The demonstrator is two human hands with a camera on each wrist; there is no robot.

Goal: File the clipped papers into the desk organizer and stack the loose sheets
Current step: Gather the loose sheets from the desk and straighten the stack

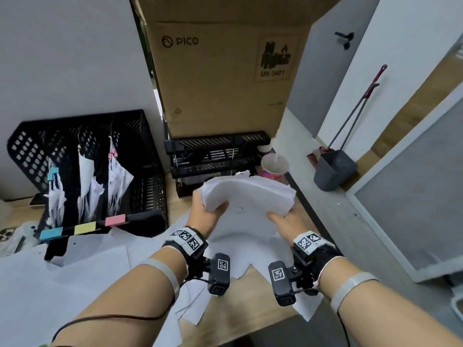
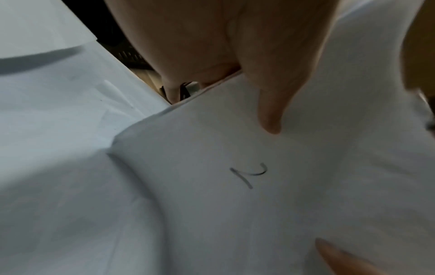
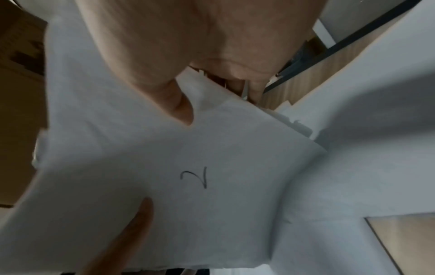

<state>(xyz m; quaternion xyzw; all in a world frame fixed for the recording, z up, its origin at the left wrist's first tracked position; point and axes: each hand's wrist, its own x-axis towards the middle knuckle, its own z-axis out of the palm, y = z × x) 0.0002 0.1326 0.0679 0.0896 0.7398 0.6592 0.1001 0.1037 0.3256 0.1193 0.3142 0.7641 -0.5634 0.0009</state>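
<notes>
We've got both hands on the loose stack [image 1: 248, 194]: left hand [image 1: 208, 213] thumb on top, fingers under its near-left corner; right hand [image 1: 280, 219] the same on the near-right. The stack is lifted, bowed upward between them, over more loose sheets [image 1: 100, 266] spread on the desk below and left of our hands.

Progress, by our read: clipped bundles [image 1: 87, 181] already stand in the desk organizer [image 1: 27, 151], up-left of the left hand. Left: squaring the stack, gathering the scattered sheets.

Wrist views show the pen mark [image 2: 249, 175] on the top sheet and our thumbs; organizer only in head view.
</notes>
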